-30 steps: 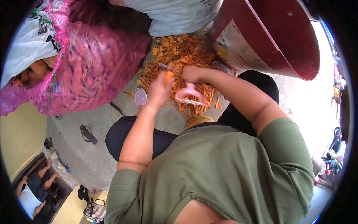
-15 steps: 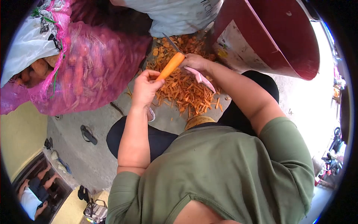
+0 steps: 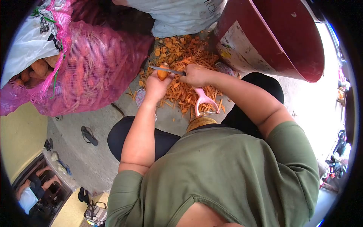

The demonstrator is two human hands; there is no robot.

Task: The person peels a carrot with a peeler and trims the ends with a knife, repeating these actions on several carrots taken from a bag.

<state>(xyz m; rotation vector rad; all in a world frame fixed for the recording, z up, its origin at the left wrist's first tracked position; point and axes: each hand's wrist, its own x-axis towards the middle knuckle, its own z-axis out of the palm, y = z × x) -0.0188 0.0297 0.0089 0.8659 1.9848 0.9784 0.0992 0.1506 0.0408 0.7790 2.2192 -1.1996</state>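
A peeled carrot [image 3: 163, 75] is wrapped in the fingers of my left hand [image 3: 155, 89], seen nearly end-on. My right hand [image 3: 197, 76] is closed around a knife [image 3: 173, 71], whose blade points left and lies across the carrot near its upper end. A pink peeler [image 3: 205, 100] also sticks out from under my right hand, with its blade end toward my body. Beneath both hands spreads a heap of orange carrot peelings [image 3: 182, 94] on the floor, with cut carrot ends [image 3: 166, 47] at the far side.
A pink mesh sack [image 3: 94, 72] full of carrots bulges at the left. Back right, a large dark red tub [image 3: 261, 45] leans open, beside a white sack [image 3: 181, 19]. Black slippers [image 3: 89, 136] lie on the concrete floor. Another person [image 3: 30, 198] sits at the lower left.
My left hand has turned the carrot from lengthwise to end-on. My right hand has swung the knife blade down across it, and the peeler now hangs toward my body.
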